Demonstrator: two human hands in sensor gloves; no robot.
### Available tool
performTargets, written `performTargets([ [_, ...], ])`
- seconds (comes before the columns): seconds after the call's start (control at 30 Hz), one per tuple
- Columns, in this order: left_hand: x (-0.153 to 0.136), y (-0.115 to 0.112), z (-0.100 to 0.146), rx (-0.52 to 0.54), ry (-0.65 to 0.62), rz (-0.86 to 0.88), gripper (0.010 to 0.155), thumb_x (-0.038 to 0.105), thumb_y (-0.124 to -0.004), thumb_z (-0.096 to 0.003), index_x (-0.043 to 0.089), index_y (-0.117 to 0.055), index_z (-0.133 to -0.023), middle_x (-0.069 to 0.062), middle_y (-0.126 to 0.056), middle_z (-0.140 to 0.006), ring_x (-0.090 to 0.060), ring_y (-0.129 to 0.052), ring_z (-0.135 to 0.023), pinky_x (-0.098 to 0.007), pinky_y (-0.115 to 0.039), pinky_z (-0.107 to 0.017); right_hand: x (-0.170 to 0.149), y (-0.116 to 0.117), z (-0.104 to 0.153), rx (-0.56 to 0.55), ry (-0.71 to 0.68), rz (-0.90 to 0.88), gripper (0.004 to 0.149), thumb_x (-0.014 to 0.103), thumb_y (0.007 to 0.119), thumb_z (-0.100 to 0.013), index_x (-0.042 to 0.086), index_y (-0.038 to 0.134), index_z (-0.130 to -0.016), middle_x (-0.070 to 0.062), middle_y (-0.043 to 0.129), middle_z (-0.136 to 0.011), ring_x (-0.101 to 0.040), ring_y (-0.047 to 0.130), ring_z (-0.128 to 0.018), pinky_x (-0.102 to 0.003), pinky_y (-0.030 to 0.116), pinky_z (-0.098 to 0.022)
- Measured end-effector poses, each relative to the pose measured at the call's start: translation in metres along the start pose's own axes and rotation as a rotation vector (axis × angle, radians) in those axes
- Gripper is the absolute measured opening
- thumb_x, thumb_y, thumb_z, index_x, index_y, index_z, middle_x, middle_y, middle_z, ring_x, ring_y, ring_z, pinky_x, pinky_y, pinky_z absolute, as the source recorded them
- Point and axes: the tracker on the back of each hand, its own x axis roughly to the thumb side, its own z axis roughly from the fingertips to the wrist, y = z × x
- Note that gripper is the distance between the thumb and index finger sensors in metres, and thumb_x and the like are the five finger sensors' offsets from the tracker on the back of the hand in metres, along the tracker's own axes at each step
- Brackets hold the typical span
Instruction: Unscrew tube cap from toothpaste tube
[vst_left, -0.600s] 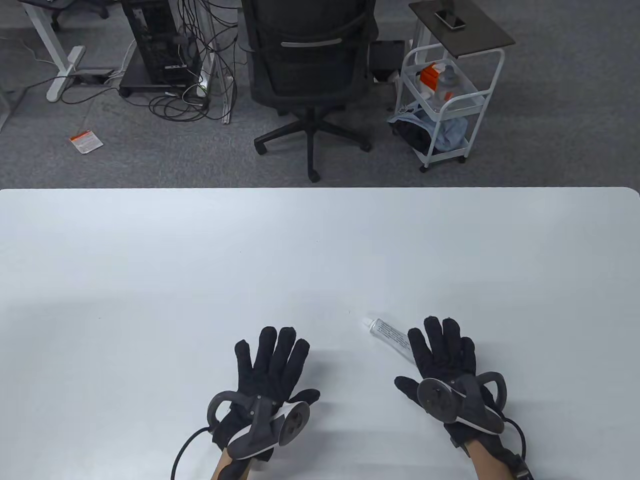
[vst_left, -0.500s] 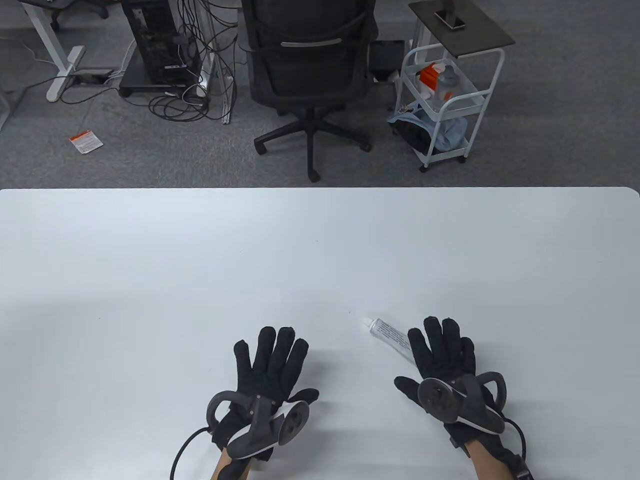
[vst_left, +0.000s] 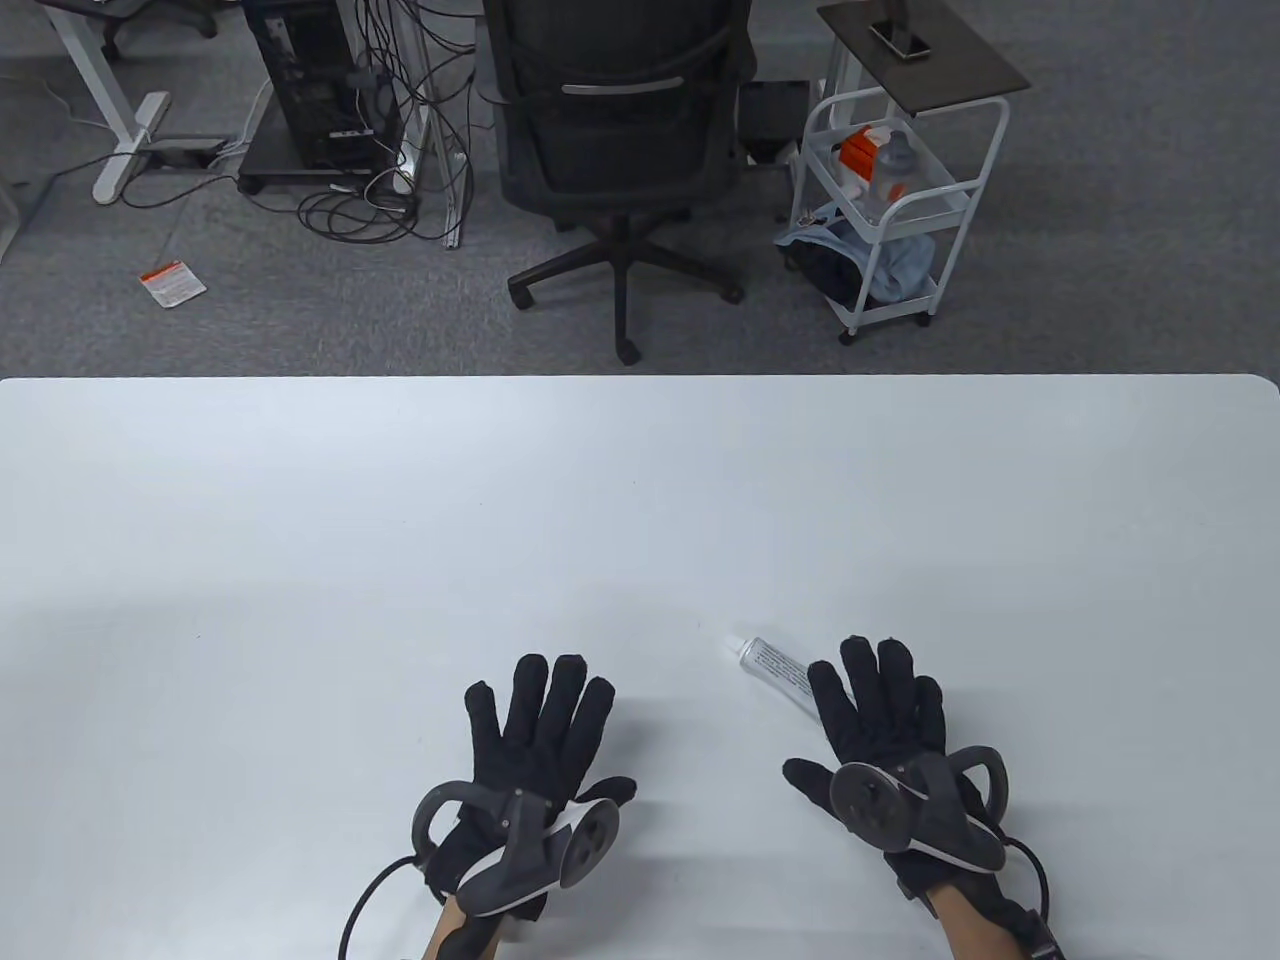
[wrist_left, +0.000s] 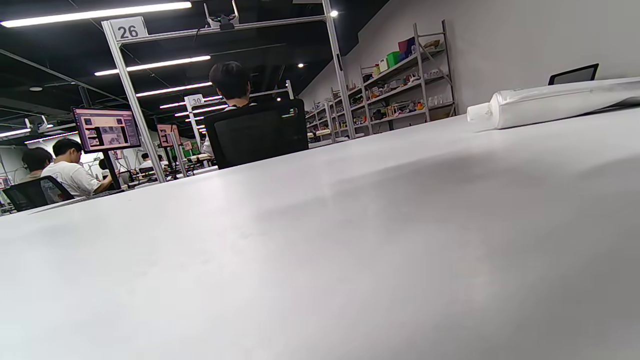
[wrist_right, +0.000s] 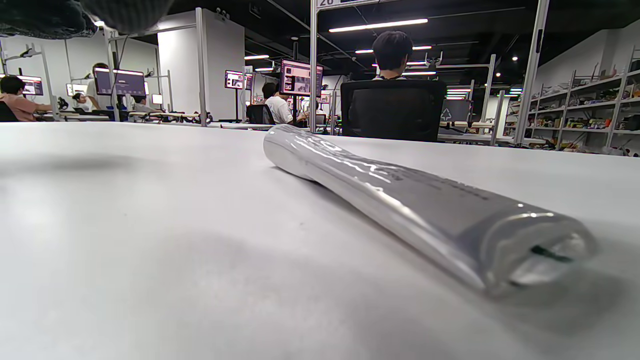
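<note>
My left hand (vst_left: 535, 735) & right hand (vst_left: 880, 730) spread flat on bench (vst_left: 400, 520). Toothpaste tube (vst_left: 775, 665) at 11 o'clock of right, cap (vst_left: 735, 641) on.

Light came from ceiling strip lamps (wrist_left: 97, 14) overhead, bright and even. The white table (vst_left: 640, 500) showed soft, diffuse shadows and mild glare. The silvery toothpaste tube (wrist_right: 400, 200) carried sharp highlights, its near end blurred. Both wrist views bent slightly at the edges.

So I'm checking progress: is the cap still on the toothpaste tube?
Still on. The white cap sits on the end of the tube, which lies flat on the table.
</note>
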Motion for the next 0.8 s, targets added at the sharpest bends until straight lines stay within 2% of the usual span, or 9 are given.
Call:
performTargets([
  [0.8, 0.0003, -0.0023, -0.0009, -0.019, 0.019, -0.003, 0.087, 0.070, -0.044, -0.0541, 0.023, -0.016, -0.121, -0.014, -0.021, -0.131, -0.047, -0.030, -0.121, -0.076, -0.036, -0.078, 0.0065, -0.0002, 0.0014, 0.026, -0.025, -0.022, 0.088, 0.059, 0.056, -0.054, 0.012, 0.010, -0.113, -0.025, -0.004, -0.114, -0.054, -0.007, -0.100, -0.075, 0.019, -0.072],
])
